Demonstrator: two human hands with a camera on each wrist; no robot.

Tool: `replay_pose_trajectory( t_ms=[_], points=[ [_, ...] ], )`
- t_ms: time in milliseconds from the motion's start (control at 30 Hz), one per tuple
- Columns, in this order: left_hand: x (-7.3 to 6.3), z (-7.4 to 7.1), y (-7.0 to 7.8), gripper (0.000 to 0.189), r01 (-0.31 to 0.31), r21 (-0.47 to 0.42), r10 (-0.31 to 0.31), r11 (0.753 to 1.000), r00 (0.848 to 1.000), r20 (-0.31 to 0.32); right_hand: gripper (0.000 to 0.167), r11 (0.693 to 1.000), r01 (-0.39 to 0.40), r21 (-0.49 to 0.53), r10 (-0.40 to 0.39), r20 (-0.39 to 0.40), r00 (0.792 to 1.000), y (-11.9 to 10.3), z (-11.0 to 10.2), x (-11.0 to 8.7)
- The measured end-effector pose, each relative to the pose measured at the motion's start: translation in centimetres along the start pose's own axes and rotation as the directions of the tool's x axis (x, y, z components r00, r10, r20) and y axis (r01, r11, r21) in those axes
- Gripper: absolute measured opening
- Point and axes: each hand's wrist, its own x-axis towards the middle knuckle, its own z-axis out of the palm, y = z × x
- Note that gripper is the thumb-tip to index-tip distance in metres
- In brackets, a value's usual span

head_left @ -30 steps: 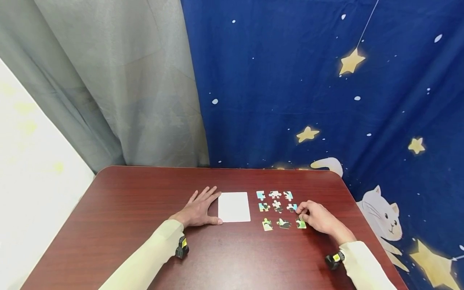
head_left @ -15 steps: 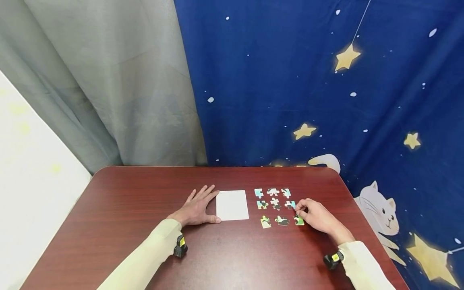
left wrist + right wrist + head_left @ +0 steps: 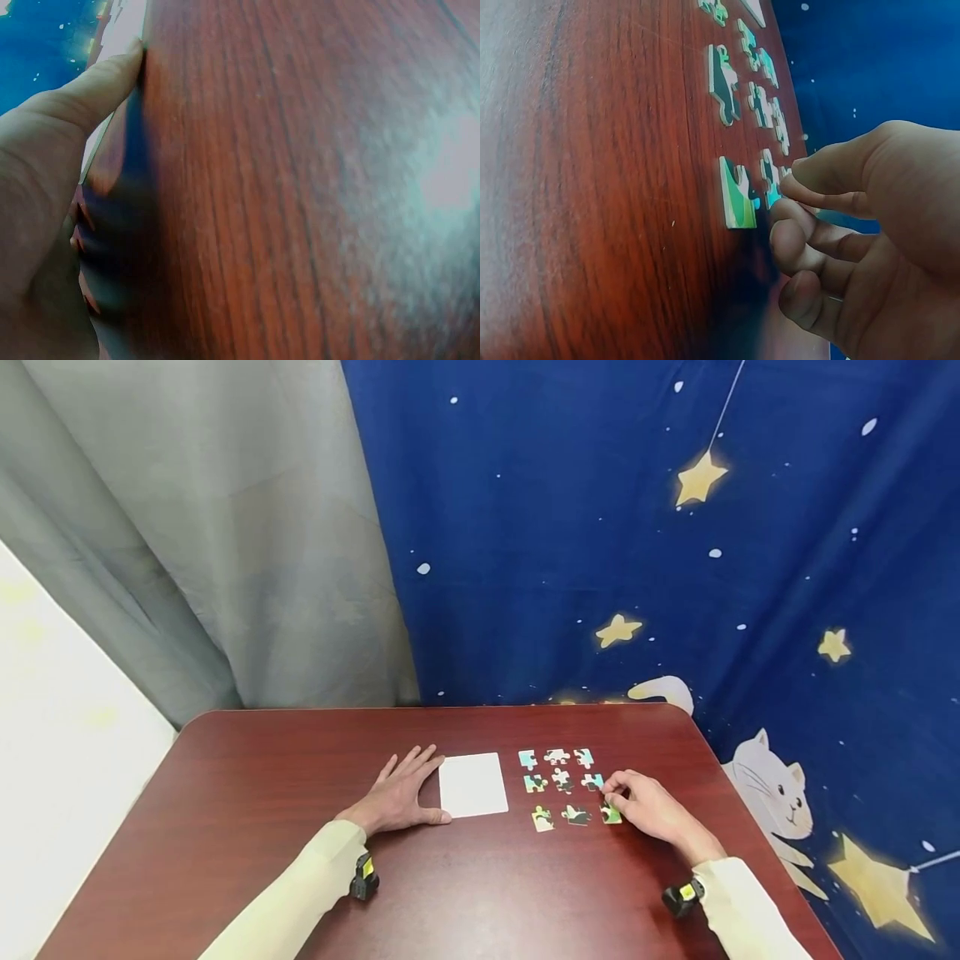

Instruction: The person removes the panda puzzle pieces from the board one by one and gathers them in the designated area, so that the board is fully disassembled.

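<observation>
My left hand (image 3: 395,798) lies spread at the left side of a white square board (image 3: 473,785), thumb and fingertips right at its edge. In the left wrist view the thumb (image 3: 97,84) reaches the edge of the board (image 3: 120,28). My right hand (image 3: 651,807) rests at the right end of several loose jigsaw puzzle pieces, fingers loosely bent. Its fingertips overlap the edge of a blue-and-white puzzle piece (image 3: 592,782) and sit just above a green puzzle piece (image 3: 612,814). In the right wrist view the bent fingers stand beside that green piece (image 3: 738,202), with nothing visible in their grasp.
The puzzle pieces lie apart in three rows, among them a black-and-white piece (image 3: 577,815) and a light-blue corner piece (image 3: 528,760). The dark red wooden table (image 3: 480,877) ends at a grey curtain (image 3: 300,568) and a blue star-patterned curtain (image 3: 540,568).
The head view has turned slightly, so the whole scene shifts left. The hands, board and puzzle pieces keep their places relative to each other.
</observation>
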Motion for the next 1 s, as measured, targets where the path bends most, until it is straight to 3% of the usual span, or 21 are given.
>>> replay_pose_trajectory(
  t_ms=[267, 433, 767, 1000],
  points=[
    [-0.3, -0.4, -0.6, 0.114, -0.008, -0.005, 0.008, 1.000, 1.000, 0.007, 0.005, 0.999, -0.035, 0.013, 0.035, 0.008, 0.999, 0.0, -0.1, -0.1],
    [-0.6, -1.1, -0.5, 0.113, 0.011, 0.019, -0.011, 1.000, 0.999, 0.033, 0.005, 1.000, 0.006, 0.015, -0.006, 0.005, 1.000, 0.0, -0.1, 0.4],
    [-2.3, -2.1, -1.0, 0.119, -0.009, 0.003, 0.009, 1.000, 1.000, 0.015, 0.006, 0.999, 0.045, 0.001, -0.045, 0.055, 0.997, -1.3, -1.2, 2.0],
    [-2.9, -3.8, -0.6, 0.117, -0.012, -0.016, 0.013, 1.000, 0.999, 0.049, 0.006, 0.999, 0.039, 0.015, -0.040, 0.067, 0.997, -2.2, -2.0, 2.6]
  ],
)
